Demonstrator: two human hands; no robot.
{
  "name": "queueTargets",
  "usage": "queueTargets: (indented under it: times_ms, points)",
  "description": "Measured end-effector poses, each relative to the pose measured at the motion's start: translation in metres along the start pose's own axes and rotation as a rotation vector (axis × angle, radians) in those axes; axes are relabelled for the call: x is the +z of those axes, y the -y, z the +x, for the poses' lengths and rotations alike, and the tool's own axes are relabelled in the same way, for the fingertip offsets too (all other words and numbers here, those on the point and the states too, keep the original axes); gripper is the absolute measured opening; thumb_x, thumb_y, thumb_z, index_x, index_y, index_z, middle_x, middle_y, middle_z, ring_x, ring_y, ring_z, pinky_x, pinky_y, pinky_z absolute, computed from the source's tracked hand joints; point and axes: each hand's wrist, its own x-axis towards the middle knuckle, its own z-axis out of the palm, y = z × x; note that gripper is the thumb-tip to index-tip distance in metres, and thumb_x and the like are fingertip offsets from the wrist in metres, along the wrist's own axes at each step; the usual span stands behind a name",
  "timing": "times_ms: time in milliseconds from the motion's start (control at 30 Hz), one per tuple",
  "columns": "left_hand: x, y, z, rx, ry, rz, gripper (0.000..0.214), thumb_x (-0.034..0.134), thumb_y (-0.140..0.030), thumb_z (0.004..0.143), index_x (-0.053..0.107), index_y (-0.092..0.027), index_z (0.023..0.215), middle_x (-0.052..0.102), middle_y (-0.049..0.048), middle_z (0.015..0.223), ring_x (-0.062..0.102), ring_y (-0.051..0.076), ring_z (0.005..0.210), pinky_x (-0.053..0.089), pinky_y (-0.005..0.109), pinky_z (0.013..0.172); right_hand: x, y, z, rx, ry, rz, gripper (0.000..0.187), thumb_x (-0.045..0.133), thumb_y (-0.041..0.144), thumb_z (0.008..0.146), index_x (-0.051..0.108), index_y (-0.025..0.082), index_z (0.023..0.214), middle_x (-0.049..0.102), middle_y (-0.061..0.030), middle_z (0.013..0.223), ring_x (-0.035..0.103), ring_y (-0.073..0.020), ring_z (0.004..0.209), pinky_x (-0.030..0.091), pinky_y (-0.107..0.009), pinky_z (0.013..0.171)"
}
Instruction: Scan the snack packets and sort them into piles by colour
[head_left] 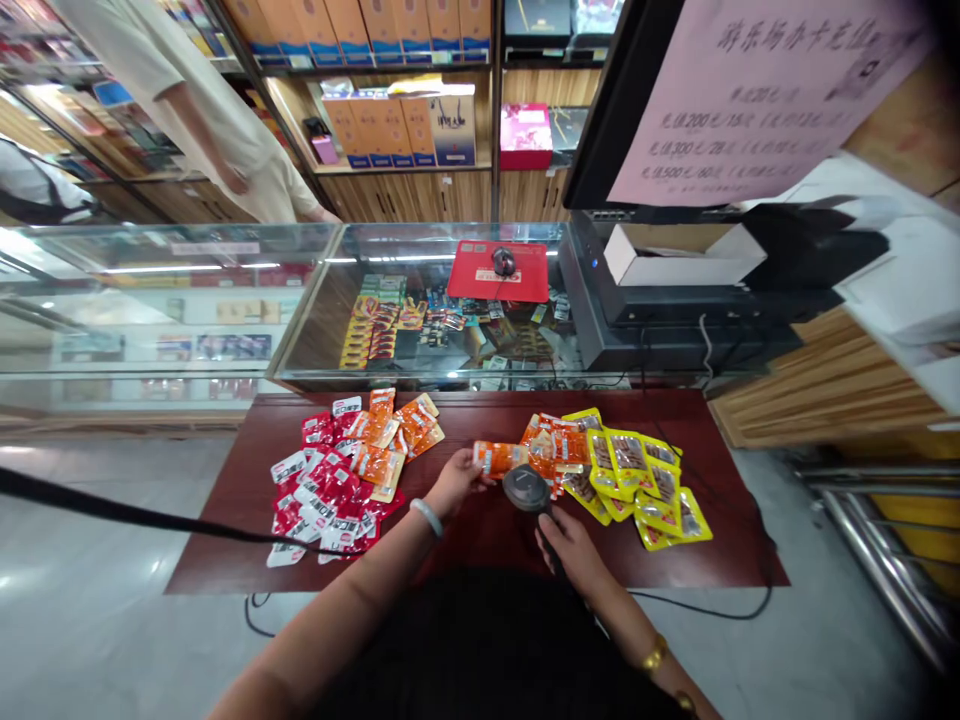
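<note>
Across a dark red bench (pixel 236 470), packets lie heaped by colour — red-and-white packets (pixel 330 490) left, yellow packets (pixel 630 455) right, orange packets (pixel 379 465) beside both — perhaps to keep kinds apart. At centre, the right hand (pixel 576 550) has its grip wrapped round a scanner (pixel 526 488), head beside a single orange packet (pixel 496 458). The left hand (pixel 454 482) pinches that packet's end, its grip nearly closed, likely to leave the face bare.

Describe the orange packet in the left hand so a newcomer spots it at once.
Start at the dark red table, then find the left hand near its middle. It holds the orange packet beside the dark scanner. Unlike the other orange packets, this one is held.
</note>
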Motion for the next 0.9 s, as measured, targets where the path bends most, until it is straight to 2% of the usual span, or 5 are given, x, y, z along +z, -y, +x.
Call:
queueTargets:
  times_ms: [133, 367, 500, 733, 900]
  points:
    - [0.004, -0.008, 0.01, 0.158, -0.03, 0.184, 0.032, 0.067, -0.033, 0.083, 0.059, -0.016, 0.108, 0.069, 0.0123, 0.11, 0.067, 0.021, 0.1, 0.054, 0.036, 0.088, 0.0, -0.002, 0.003, 0.035, -0.014, -0.004, 0.056, 0.062, 0.074, 0.073, 0.054, 0.02, 0.086, 0.051, 0.0068, 0.057, 0.042, -0.0069, 0.039, 0.032, -0.019, 0.037]
    - [-0.072, -0.031, 0.03, 0.271, -0.528, 1.225, 0.07, 0.057, -0.037, 0.088, 0.037, -0.004, 0.146, 0.033, 0.0253, 0.154, 0.022, 0.035, 0.148, 0.02, 0.051, 0.119, 0.004, -0.003, 0.008, 0.019, 0.017, -0.045, 0.05, 0.061, 0.068, 0.077, 0.056, 0.02, 0.087, 0.05, 0.0071, 0.057, 0.042, -0.0071, 0.04, 0.033, -0.019, 0.038]
    - [-0.089, -0.034, 0.037, 0.034, -0.461, 1.469, 0.081, 0.05, -0.043, 0.089, 0.025, 0.002, 0.151, 0.025, 0.0299, 0.156, 0.015, 0.04, 0.148, 0.01, 0.059, 0.118, 0.007, -0.003, 0.011, 0.026, 0.017, -0.081, 0.051, 0.061, 0.068, 0.077, 0.058, 0.019, 0.092, 0.049, 0.0075, 0.055, 0.041, -0.0076, 0.039, 0.032, -0.02, 0.037]
    - [-0.054, -0.013, 0.007, 0.173, -0.179, 1.56, 0.062, 0.044, -0.024, 0.091, 0.033, -0.007, 0.15, 0.034, 0.0233, 0.154, 0.034, 0.031, 0.143, 0.028, 0.045, 0.114, 0.013, 0.006, 0.016, 0.027, 0.035, -0.074, 0.049, 0.06, 0.067, 0.078, 0.057, 0.02, 0.092, 0.047, 0.0086, 0.053, 0.039, -0.0074, 0.038, 0.031, -0.019, 0.037]
    - [-0.06, -0.015, 0.002, 0.213, -0.31, 1.483, 0.066, 0.063, -0.028, 0.08, 0.043, -0.016, 0.142, 0.06, 0.0172, 0.13, 0.056, 0.03, 0.118, 0.042, 0.039, 0.097, 0.014, 0.007, 0.016, 0.027, 0.028, -0.08, 0.048, 0.061, 0.066, 0.078, 0.056, 0.02, 0.09, 0.047, 0.0085, 0.054, 0.04, -0.0075, 0.038, 0.031, -0.019, 0.037]
